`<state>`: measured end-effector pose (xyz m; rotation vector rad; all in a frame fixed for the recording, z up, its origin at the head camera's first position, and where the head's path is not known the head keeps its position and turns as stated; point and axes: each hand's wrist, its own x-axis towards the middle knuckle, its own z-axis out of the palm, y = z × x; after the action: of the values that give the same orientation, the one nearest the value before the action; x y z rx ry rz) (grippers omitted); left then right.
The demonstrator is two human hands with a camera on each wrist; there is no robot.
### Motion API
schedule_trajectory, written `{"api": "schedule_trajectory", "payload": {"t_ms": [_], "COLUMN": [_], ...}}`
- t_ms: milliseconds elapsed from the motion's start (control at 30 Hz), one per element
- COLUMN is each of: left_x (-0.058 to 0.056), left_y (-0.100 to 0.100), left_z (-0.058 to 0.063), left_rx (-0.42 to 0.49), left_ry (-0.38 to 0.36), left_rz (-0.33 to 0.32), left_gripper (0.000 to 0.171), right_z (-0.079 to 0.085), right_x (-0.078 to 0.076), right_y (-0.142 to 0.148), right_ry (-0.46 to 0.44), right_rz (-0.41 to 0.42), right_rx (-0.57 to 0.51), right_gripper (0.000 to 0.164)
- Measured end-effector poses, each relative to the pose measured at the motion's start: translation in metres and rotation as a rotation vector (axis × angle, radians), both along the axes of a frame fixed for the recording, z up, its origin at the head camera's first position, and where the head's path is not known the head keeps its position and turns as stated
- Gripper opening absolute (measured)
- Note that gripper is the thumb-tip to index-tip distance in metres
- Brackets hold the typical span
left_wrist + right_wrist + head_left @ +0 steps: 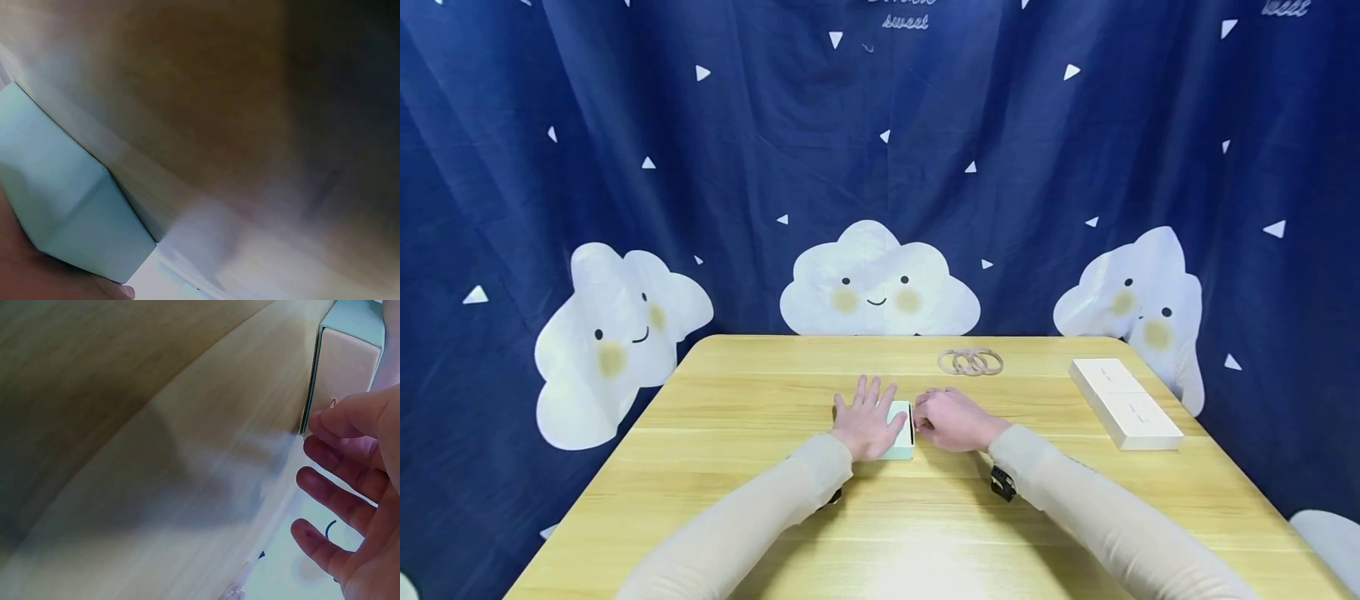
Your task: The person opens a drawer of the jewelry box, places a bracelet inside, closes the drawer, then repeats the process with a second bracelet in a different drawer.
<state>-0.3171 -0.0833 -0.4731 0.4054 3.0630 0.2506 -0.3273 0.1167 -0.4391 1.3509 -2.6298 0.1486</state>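
Observation:
A small mint-green box (895,452) lies on the wooden table between both hands. My left hand (865,423) rests on its top from the left, fingers straight and spread. In the left wrist view the box's pale green sides (62,169) show beside part of the hand. On the right, the box's open end reveals a pink inner drawer (347,362) with a small dark loop mark on its face. My right hand (955,418) is at that end; its thumb and index finger pinch a small pull tab, mostly hidden by the fingertips, while the other fingers are loosely bent.
Behind the right hand, several thin overlapping rings (945,370) lie near the far table edge. A long white box (1123,404), with a seam across its top, is at the right side of the table (737,400). A dark blue curtain (880,175) with clouds hangs behind.

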Motion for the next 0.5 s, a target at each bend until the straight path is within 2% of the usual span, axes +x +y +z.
{"api": "schedule_trajectory", "payload": {"t_ms": [500], "left_x": [0.001], "left_y": [-0.001], "left_z": [0.0], "left_rx": [0.02], "left_ry": [-0.001], "left_rz": [-0.007], "left_gripper": [0.072], "right_z": [-0.005], "right_x": [-0.003], "right_y": [0.01], "right_ry": [0.004], "right_rz": [-0.01], "right_rx": [-0.01], "right_gripper": [0.027]}}
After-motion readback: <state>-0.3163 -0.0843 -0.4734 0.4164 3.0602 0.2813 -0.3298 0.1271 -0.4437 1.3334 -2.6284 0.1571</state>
